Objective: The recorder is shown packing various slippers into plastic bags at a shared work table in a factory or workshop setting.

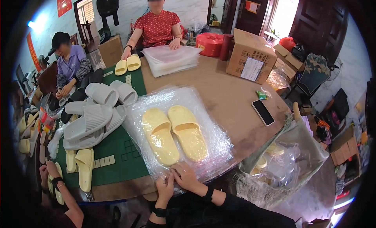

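Observation:
A pair of yellow slippers (188,136) lies side by side inside a clear plastic bag, toes pointing away from me. Beneath them spreads a stack of clear plastic bags (215,143) on the table. At the near edge of the bag holding the slippers, the fingers of my left hand (164,185) are closed on the plastic. Close beside it, just below the slippers' heels, my right hand (185,177) also pinches the bag's edge. Its fingertips nearly meet those of the left hand. How much plastic lies between the fingers is hard to see.
Grey slippers (88,124) are piled left of the bags, with yellow slippers (84,169) nearer me. A phone (263,113) and a carton (250,57) stand right. A sack (284,169) of bagged slippers hangs below the table's right edge. Across, a person touches stacked sheets (172,59).

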{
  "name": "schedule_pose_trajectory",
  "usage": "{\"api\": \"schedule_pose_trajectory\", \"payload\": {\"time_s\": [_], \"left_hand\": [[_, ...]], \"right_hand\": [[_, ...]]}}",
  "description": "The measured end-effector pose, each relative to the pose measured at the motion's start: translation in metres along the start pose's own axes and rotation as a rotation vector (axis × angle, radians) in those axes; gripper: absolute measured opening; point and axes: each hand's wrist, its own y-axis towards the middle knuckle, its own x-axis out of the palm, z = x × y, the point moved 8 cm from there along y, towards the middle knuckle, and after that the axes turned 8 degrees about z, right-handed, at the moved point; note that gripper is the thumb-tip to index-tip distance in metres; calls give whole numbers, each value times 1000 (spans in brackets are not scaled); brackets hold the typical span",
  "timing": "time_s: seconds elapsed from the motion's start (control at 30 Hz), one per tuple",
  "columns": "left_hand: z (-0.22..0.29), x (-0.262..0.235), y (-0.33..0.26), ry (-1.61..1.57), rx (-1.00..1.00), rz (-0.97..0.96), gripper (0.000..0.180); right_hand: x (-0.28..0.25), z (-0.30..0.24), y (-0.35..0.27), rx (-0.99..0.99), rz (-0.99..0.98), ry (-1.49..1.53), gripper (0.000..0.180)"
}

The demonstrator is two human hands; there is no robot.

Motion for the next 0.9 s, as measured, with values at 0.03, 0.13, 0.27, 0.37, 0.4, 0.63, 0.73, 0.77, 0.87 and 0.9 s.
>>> {"api": "schedule_pose_trajectory", "payload": {"time_s": [0.03, 0.13, 0.27, 0.37, 0.4, 0.63, 0.73, 0.77, 0.87, 0.9], "left_hand": [[-1, 0, 0, -11, 7, 5, 23], [5, 0, 0, -21, 5, 7, 23], [-2, 2, -3, 24, -32, -79, 14], [-10, 0, -4, 21, -55, -80, 14], [-10, 0, -4, 23, -51, -80, 14], [-9, 0, -4, 46, -65, -79, 13], [-13, 0, -4, 17, -68, -70, 12], [-15, 0, -4, -28, -85, -60, 12], [-11, 1, -3, -6, -69, -66, 12], [-11, 0, -4, -2, -68, -63, 12]], "right_hand": [[0, 0, 0, 2, -7, -1, 13], [1, 1, 0, 5, -20, -9, 12], [0, 1, -1, 2, -19, -21, 13], [3, 1, -3, -2, -22, -10, 14], [2, 1, -2, -4, -18, -9, 14], [0, 1, -2, -1, -10, -15, 13], [1, 1, -2, 3, -8, -1, 12], [1, 1, -1, 12, -14, 13, 12], [0, 1, 0, 6, -20, -2, 13], [0, 0, -1, 5, -20, 3, 13]]}}
